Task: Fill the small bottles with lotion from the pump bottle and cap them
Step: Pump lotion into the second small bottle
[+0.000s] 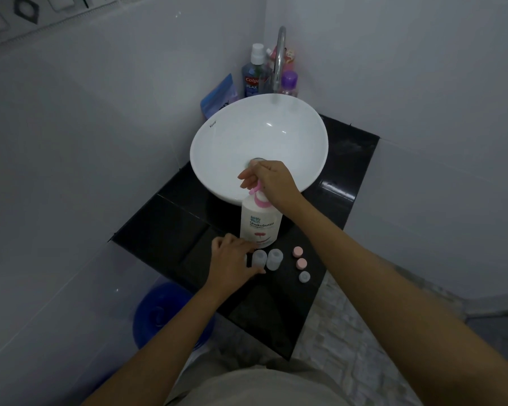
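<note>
Pump bottle (pixel 261 222), white with pink pump parts, stands upright on the black desk (pixel 159 230) just in front of the white basin (pixel 217 136), its long axis vertical and its nozzle pointing left. The right hand (pixel 272 181) is closed over the pump head. The left hand (pixel 232 260) curls around a small clear bottle (pixel 259 257) standing open-mouthed beside another (pixel 274 259), with three loose caps (pixel 301 263) near their right.

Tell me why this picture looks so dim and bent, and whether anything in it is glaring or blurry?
Head view: dim, bluish light; the wide lens bows the wall edges; small glare spots on the white sink and the black counter; the faucet and the bottles behind it look soft, as do the small bottles.
</note>
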